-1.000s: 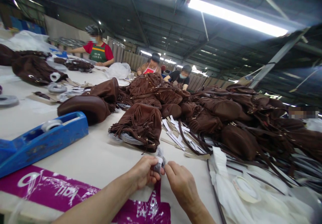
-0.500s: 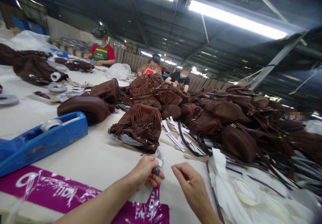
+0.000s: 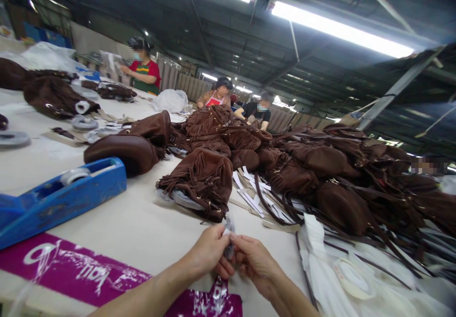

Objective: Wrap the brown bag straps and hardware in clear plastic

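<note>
My left hand [image 3: 210, 250] is closed on a small dark item in clear plastic [image 3: 230, 223], most of it hidden by the fingers. My right hand [image 3: 254, 262] pinches at the same small packet from the other side, its thumb and fingertips meeting the left thumb. Just beyond the hands lies a brown fringed bag [image 3: 204, 177] with plastic at its opening. Beneath my forearms a purple printed plastic strip [image 3: 76, 267] stretches over the pale table [image 3: 167, 234].
At left stands a blue tape dispenser [image 3: 71, 200]. Brown bags [image 3: 306, 160] are heaped across the back and right, with paper strips [image 3: 249, 196] before them. White bags and a tape roll [image 3: 352, 276] lie at right. Several co-workers [image 3: 144, 68] stand across the table.
My right hand has moved left and now meets the left hand at the small packet. A co-worker at the far left has raised a clear plastic bag.
</note>
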`<state>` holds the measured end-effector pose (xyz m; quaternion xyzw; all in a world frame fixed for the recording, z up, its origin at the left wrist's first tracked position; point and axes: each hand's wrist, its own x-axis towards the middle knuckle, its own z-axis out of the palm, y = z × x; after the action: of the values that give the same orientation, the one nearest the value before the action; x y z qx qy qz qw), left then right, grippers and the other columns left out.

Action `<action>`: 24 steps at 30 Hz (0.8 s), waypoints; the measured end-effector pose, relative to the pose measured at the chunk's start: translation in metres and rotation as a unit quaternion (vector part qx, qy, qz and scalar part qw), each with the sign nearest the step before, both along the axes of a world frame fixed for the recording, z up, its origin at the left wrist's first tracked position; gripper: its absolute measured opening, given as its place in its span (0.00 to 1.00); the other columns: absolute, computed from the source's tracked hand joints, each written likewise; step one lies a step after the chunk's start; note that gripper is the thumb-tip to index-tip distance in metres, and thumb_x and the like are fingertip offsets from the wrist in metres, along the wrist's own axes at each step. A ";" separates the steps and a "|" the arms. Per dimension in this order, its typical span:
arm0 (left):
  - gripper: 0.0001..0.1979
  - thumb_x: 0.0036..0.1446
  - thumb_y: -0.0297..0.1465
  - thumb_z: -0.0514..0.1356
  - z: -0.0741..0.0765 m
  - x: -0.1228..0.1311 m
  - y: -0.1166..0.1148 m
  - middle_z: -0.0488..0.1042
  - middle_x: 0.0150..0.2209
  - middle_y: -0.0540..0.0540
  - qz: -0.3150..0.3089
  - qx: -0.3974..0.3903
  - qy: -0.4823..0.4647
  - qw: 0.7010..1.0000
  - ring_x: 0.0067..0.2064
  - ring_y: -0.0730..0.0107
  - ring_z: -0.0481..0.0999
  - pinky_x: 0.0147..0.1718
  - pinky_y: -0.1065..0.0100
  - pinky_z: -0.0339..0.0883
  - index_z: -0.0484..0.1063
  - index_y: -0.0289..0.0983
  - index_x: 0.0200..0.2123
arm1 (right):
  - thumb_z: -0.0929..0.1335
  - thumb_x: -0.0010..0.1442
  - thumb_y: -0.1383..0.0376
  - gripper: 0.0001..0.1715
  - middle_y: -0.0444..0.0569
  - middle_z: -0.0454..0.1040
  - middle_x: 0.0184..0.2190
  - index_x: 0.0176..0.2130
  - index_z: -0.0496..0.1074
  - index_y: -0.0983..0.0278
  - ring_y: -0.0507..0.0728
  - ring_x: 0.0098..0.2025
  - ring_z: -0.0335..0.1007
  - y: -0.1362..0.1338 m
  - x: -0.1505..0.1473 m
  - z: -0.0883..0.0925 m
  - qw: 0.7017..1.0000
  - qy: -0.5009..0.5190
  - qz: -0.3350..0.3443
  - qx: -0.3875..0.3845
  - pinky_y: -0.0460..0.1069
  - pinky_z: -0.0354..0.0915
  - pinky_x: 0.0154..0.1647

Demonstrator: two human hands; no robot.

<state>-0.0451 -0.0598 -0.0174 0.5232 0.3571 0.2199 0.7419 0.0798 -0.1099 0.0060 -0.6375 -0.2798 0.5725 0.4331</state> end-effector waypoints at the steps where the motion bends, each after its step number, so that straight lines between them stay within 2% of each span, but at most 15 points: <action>1: 0.22 0.55 0.51 0.55 0.000 0.001 0.001 0.71 0.20 0.48 0.004 -0.002 0.014 1.000 0.18 0.62 0.75 0.13 0.73 0.64 0.56 0.38 0.37 | 0.76 0.35 0.46 0.29 0.38 0.63 0.15 0.25 0.67 0.65 0.45 0.17 0.52 0.001 -0.001 -0.004 1.000 0.024 -0.015 0.000 0.42 0.42 0.18; 4: 0.20 0.56 0.48 0.55 0.000 0.003 0.002 0.71 0.17 0.49 0.024 -0.024 0.044 0.998 0.16 0.61 0.73 0.11 0.71 0.63 0.52 0.39 0.39 | 0.78 0.34 0.52 0.27 0.39 0.66 0.15 0.26 0.68 0.66 0.46 0.17 0.57 0.004 -0.004 -0.011 0.994 0.096 -0.050 -0.004 0.41 0.47 0.17; 7: 0.23 0.52 0.45 0.60 0.005 -0.002 0.002 0.71 0.17 0.50 0.050 -0.038 0.027 0.998 0.16 0.62 0.73 0.12 0.72 0.63 0.51 0.40 0.40 | 0.79 0.34 0.56 0.26 0.41 0.68 0.15 0.27 0.69 0.68 0.47 0.17 0.59 0.004 -0.005 -0.013 0.984 0.163 -0.067 0.010 0.41 0.51 0.16; 10: 0.26 0.43 0.37 0.66 0.016 -0.015 0.007 0.73 0.22 0.49 -0.015 -0.060 -0.035 0.997 0.21 0.63 0.76 0.16 0.71 0.67 0.54 0.39 0.40 | 0.81 0.32 0.58 0.28 0.39 0.67 0.15 0.29 0.70 0.69 0.45 0.15 0.56 0.003 -0.003 -0.015 0.972 0.217 -0.086 0.014 0.40 0.47 0.14; 12: 0.24 0.40 0.32 0.64 0.022 -0.025 0.013 0.75 0.27 0.47 -0.046 -0.072 -0.051 0.995 0.22 0.64 0.77 0.17 0.73 0.66 0.56 0.38 0.40 | 0.82 0.31 0.61 0.28 0.37 0.65 0.15 0.30 0.70 0.69 0.42 0.14 0.50 0.002 0.001 -0.016 0.962 0.255 -0.094 0.012 0.39 0.43 0.14; 13: 0.22 0.39 0.31 0.62 0.024 -0.028 0.017 0.76 0.29 0.45 -0.041 -0.070 -0.046 0.996 0.22 0.65 0.77 0.16 0.74 0.64 0.58 0.37 0.39 | 0.82 0.31 0.62 0.28 0.36 0.63 0.14 0.29 0.70 0.69 0.41 0.14 0.47 0.001 0.004 -0.017 0.957 0.274 -0.094 0.014 0.39 0.42 0.14; 16: 0.15 0.39 0.29 0.56 0.024 -0.030 0.024 0.78 0.31 0.42 0.000 -0.029 -0.024 0.999 0.18 0.73 0.72 0.13 0.78 0.55 0.63 0.35 0.35 | 0.82 0.32 0.64 0.26 0.34 0.59 0.14 0.28 0.69 0.67 0.40 0.15 0.43 0.000 0.011 -0.018 0.946 0.313 -0.083 0.014 0.38 0.42 0.14; 18: 0.11 0.39 0.29 0.54 0.020 -0.026 0.024 0.78 0.29 0.43 -0.001 0.011 -0.027 1.000 0.15 0.77 0.68 0.12 0.78 0.49 0.65 0.34 0.31 | 0.82 0.32 0.64 0.26 0.34 0.60 0.16 0.29 0.70 0.67 0.40 0.15 0.42 -0.001 0.015 -0.020 0.943 0.324 -0.078 0.009 0.37 0.42 0.15; 21: 0.11 0.38 0.29 0.53 0.017 -0.017 0.020 0.76 0.25 0.46 0.008 0.051 -0.012 0.999 0.12 0.80 0.62 0.12 0.76 0.47 0.67 0.33 0.29 | 0.82 0.35 0.65 0.25 0.35 0.62 0.18 0.31 0.72 0.68 0.40 0.16 0.42 -0.002 0.019 -0.024 0.942 0.327 -0.074 0.019 0.37 0.44 0.15; 24: 0.11 0.40 0.31 0.54 0.021 -0.016 0.015 0.75 0.22 0.48 0.039 0.040 0.016 0.998 0.11 0.79 0.60 0.11 0.75 0.45 0.66 0.34 0.30 | 0.82 0.34 0.65 0.24 0.35 0.61 0.17 0.29 0.72 0.67 0.41 0.16 0.43 -0.003 0.020 -0.026 0.942 0.324 -0.082 0.021 0.38 0.44 0.15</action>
<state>-0.0607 -0.0443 0.0034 0.5414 0.3800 0.2547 0.7054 0.0997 -0.1126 -0.0201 -0.4289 -0.0835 0.7045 0.5592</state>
